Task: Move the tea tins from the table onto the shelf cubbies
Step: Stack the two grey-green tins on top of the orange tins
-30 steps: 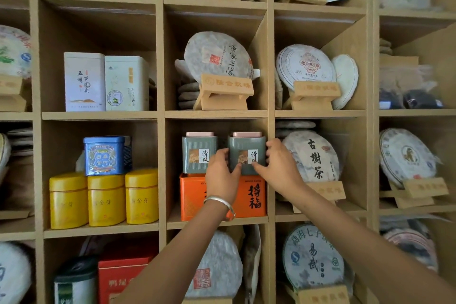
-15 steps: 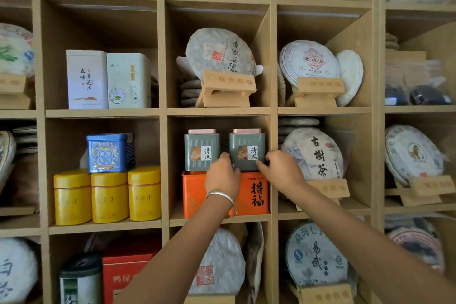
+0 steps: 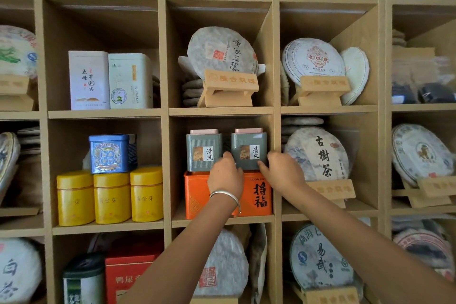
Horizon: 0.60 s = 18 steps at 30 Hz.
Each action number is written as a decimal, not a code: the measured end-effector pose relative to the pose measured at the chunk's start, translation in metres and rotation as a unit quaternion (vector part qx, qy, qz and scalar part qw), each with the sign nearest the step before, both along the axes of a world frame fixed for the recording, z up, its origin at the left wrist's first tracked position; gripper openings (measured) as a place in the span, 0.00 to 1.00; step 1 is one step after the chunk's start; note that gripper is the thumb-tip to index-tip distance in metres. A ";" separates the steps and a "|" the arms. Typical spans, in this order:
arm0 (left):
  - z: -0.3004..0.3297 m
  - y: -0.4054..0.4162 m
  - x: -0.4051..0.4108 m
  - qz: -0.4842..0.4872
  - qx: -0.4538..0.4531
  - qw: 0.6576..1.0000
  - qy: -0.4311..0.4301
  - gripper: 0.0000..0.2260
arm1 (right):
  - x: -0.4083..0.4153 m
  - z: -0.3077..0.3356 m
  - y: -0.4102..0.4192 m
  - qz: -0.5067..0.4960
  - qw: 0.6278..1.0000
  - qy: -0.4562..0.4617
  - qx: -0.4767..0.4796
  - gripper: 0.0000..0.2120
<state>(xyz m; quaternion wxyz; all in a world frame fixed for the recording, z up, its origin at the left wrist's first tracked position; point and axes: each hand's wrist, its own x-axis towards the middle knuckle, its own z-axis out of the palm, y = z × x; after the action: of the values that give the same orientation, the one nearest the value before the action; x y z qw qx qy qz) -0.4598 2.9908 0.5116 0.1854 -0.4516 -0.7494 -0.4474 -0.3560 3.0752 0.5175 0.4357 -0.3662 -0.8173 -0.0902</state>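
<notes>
Scene: A person faces a wooden cubby shelf (image 3: 162, 116) stocked with tea, both arms reaching into the cubby that holds an orange tin (image 3: 197, 195).
Landmark: The orange tin sits on the floor of that middle cubby and carries two matching grey-green tea tins with pink lids.
Right grey-green tin (image 3: 249, 150): Upright on top of the orange tin, at its right end, close to the cubby's right wall.
Left grey-green tin (image 3: 203, 150): Upright on the orange tin's left end, just beside its twin, a narrow gap between them.
Left hand (image 3: 225, 177): In front of the orange tin, a silver bangle (image 3: 225, 196) at the wrist; fingertips reach up to the lower left edge of the right grey-green tin. Whether they grip or only touch it cannot be told from behind.
Right hand (image 3: 283, 173): Just right of the orange tin's top edge, fingers extended to the lower right corner of the same tin, seemingly steadying or nudging rather than clamping it.
Progress: Both grey-green tins already stand in the cubby, so this placement looks all but finished; what appears left is a final squaring-up and letting go.
Remaining: The bench is out of view, so how many tins still wait there cannot be judged.
Neighbours: Left of the orange tin's cubby stand three yellow canisters (image 3: 111, 197) with a blue tin (image 3: 111, 153) on top.
</notes>
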 end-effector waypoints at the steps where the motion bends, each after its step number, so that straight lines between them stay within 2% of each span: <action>1: 0.000 0.001 0.000 -0.001 0.002 1.000 0.000 0.09 | 0.000 0.000 0.000 -0.002 1.000 -0.004 0.005 0.14; 8: -0.002 -0.001 -0.006 -0.026 0.021 0.999 0.012 0.12 | 0.003 -0.002 -0.001 0.007 1.000 0.006 0.012 0.15; 14: -0.005 -0.023 -0.030 -0.028 0.131 0.990 0.031 0.18 | 0.010 0.002 -0.009 -0.015 0.997 0.020 0.079 0.15; 18: -0.009 -0.040 -0.046 -0.018 0.176 0.984 0.000 0.21 | 0.002 0.003 -0.026 0.034 0.994 0.039 0.095 0.15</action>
<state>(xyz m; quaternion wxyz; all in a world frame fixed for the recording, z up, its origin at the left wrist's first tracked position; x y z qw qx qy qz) -0.5055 2.9508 0.5030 0.2537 -0.4254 -0.6507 -0.5756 -0.3540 3.0497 0.5209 0.5030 -0.2985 -0.7992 -0.1382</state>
